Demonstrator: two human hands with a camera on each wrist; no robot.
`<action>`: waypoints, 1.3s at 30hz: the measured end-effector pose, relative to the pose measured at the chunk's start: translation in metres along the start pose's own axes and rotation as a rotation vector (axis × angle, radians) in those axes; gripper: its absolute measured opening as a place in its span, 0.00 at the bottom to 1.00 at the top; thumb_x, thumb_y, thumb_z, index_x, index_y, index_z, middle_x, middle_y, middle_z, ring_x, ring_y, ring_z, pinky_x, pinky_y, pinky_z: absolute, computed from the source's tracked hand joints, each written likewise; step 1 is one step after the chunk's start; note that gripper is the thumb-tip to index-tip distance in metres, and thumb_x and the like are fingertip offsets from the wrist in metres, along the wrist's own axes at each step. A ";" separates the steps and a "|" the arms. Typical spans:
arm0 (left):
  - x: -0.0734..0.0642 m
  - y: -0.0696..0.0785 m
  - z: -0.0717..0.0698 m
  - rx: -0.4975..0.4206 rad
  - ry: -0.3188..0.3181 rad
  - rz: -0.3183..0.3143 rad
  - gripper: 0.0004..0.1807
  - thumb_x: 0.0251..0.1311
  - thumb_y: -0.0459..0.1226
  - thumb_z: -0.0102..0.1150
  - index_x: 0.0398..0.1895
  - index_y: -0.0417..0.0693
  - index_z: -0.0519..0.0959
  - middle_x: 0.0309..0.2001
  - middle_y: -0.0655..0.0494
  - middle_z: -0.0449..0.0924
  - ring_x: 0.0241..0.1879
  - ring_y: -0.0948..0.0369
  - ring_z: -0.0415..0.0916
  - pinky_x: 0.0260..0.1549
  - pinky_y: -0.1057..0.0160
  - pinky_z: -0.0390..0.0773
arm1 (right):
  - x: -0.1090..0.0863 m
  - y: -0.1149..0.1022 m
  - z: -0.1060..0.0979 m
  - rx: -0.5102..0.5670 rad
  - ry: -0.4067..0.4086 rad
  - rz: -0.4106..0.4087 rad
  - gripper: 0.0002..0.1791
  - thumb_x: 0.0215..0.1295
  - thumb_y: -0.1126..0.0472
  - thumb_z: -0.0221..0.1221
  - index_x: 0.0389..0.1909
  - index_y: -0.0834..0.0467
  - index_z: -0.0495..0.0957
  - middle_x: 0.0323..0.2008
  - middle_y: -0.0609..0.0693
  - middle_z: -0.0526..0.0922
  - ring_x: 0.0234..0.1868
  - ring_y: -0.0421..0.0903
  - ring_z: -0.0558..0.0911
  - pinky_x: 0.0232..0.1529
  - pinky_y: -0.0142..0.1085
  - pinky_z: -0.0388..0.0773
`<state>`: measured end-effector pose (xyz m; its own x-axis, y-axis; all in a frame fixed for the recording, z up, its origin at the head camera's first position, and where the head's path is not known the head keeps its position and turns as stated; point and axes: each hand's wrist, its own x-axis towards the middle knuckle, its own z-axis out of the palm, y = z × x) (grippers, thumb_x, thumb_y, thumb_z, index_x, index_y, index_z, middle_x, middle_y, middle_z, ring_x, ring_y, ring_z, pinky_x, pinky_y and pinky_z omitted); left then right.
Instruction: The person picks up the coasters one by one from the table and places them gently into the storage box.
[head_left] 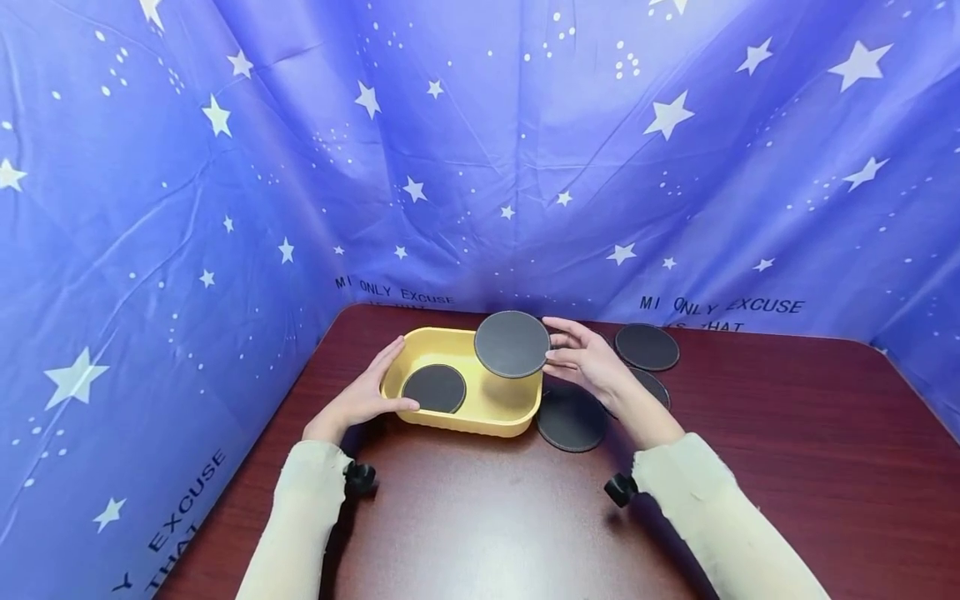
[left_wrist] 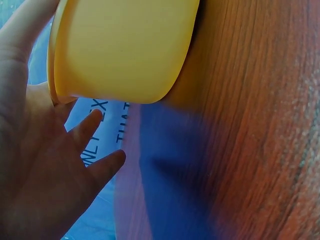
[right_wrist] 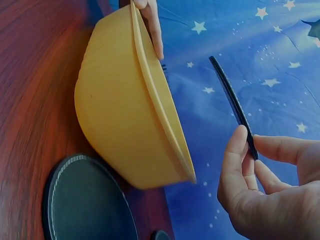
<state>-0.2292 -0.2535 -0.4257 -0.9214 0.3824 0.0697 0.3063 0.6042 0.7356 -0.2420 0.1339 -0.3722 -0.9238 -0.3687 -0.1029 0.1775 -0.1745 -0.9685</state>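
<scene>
A yellow plastic basin [head_left: 468, 422] stands on the table. My left hand [head_left: 362, 395] holds it at its left end, the thumb over the near rim and the other fingers spread along the outside. One round black coaster [head_left: 435, 388] lies inside the basin, on its left side. Above the basin's right end, my right hand [head_left: 588, 363] pinches another black coaster [head_left: 512, 343] by its right edge. From the side, in the right wrist view, the held coaster [right_wrist: 232, 100] is thin and tilted, between thumb and fingertips, apart from the basin.
Right of the basin, several more black coasters lie on the dark red wooden table [head_left: 787, 433]: one near its right end [head_left: 572, 423], others farther back [head_left: 647, 346], partly hidden by my right hand. A blue star-patterned curtain [head_left: 480, 167] hangs behind and to the left.
</scene>
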 end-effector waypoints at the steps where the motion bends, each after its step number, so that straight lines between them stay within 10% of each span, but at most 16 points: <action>1: 0.000 0.000 0.000 -0.001 -0.002 -0.001 0.62 0.50 0.46 0.76 0.81 0.46 0.44 0.82 0.45 0.38 0.80 0.45 0.37 0.74 0.36 0.48 | 0.002 0.001 0.003 0.009 -0.001 0.005 0.38 0.66 0.79 0.52 0.77 0.63 0.53 0.39 0.42 0.78 0.34 0.35 0.84 0.44 0.31 0.85; 24: 0.002 0.000 0.000 -0.009 -0.001 -0.009 0.62 0.49 0.46 0.76 0.81 0.45 0.45 0.82 0.47 0.38 0.80 0.47 0.37 0.75 0.38 0.47 | 0.041 0.023 0.066 -0.056 0.029 0.060 0.36 0.63 0.81 0.51 0.73 0.65 0.59 0.38 0.49 0.73 0.32 0.38 0.81 0.48 0.40 0.85; 39: 0.002 0.001 0.000 -0.018 -0.002 -0.008 0.63 0.48 0.47 0.77 0.81 0.47 0.45 0.82 0.49 0.38 0.80 0.48 0.37 0.76 0.39 0.47 | 0.061 0.044 0.094 -0.102 0.026 0.144 0.35 0.62 0.82 0.51 0.72 0.65 0.61 0.36 0.52 0.75 0.28 0.40 0.80 0.33 0.29 0.84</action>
<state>-0.2309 -0.2526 -0.4248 -0.9233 0.3789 0.0621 0.2943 0.5945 0.7483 -0.2590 0.0176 -0.4003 -0.9000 -0.3594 -0.2467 0.2747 -0.0279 -0.9611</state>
